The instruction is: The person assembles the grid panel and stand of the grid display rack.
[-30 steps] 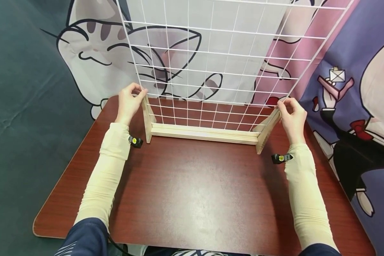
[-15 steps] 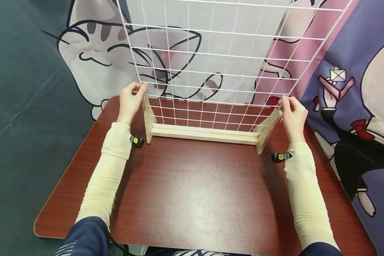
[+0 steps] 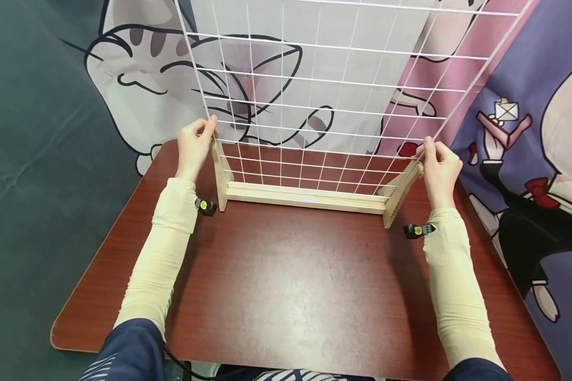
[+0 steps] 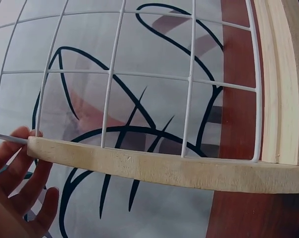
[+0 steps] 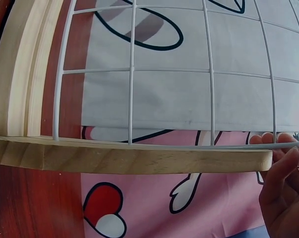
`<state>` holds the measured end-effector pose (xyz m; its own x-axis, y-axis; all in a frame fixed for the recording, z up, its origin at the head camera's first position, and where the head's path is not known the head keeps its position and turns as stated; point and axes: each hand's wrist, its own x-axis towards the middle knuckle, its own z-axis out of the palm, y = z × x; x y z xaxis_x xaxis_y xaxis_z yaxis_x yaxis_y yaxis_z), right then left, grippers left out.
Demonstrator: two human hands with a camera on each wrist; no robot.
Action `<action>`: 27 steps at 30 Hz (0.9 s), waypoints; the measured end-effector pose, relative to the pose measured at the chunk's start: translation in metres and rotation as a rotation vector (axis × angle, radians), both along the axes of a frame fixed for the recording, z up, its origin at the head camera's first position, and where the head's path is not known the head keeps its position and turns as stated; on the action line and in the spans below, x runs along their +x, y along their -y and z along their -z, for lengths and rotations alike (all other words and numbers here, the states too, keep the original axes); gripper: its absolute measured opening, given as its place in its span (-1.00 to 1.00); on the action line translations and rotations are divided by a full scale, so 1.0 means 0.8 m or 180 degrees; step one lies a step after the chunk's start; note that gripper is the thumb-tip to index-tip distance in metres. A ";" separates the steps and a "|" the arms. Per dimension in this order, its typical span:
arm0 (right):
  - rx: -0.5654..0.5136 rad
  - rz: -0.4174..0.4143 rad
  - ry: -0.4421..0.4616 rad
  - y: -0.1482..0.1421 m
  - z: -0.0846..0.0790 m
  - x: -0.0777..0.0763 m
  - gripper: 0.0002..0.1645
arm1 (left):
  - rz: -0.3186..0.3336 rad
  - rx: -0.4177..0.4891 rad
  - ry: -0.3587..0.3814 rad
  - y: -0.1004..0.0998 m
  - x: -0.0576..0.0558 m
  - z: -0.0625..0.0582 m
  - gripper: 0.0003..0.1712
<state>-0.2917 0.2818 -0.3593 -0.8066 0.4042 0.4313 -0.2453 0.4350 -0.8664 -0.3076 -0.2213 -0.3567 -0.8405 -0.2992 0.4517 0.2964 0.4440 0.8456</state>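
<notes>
A white wire grid (image 3: pixel 316 45) stands upright between the two side pieces of a pale wooden stand. My left hand (image 3: pixel 194 145) pinches the grid's left edge wire right above the top of the left side piece (image 4: pixel 139 166). On the other side, my right hand (image 3: pixel 439 172) holds the right edge wire between thumb and fingers, at the tip of the right side piece (image 5: pixel 154 159). The stand's crossbar (image 3: pixel 305 198) joins both side pieces low down. In the wrist views, a gap shows between the grid's bottom wire and this crossbar.
The stand rests on a reddish-brown table (image 3: pixel 286 275) with a rounded left corner. Behind it hangs a printed curtain (image 3: pixel 143 90) with cartoon figures. A small black camera (image 3: pixel 206 206) sits on the left wrist, another black camera (image 3: pixel 417 230) on the right.
Both hands have slid slightly upward along the grid's side wires, the left fingertips clearing the top of the side piece. The grid and stand stay nearly in place.
</notes>
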 end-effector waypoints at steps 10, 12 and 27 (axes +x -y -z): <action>-0.0032 -0.0043 0.0058 0.000 0.000 0.001 -0.56 | 0.0024 0.0301 0.0106 -0.002 0.000 0.000 -0.70; -0.0070 -0.0058 0.0073 0.001 0.000 0.002 -0.55 | 0.0024 0.0331 0.0112 -0.002 0.001 0.000 -0.69; -0.0078 -0.0078 0.0096 0.000 -0.003 0.002 -0.61 | -0.0078 0.0330 0.0118 -0.007 -0.001 0.001 -0.69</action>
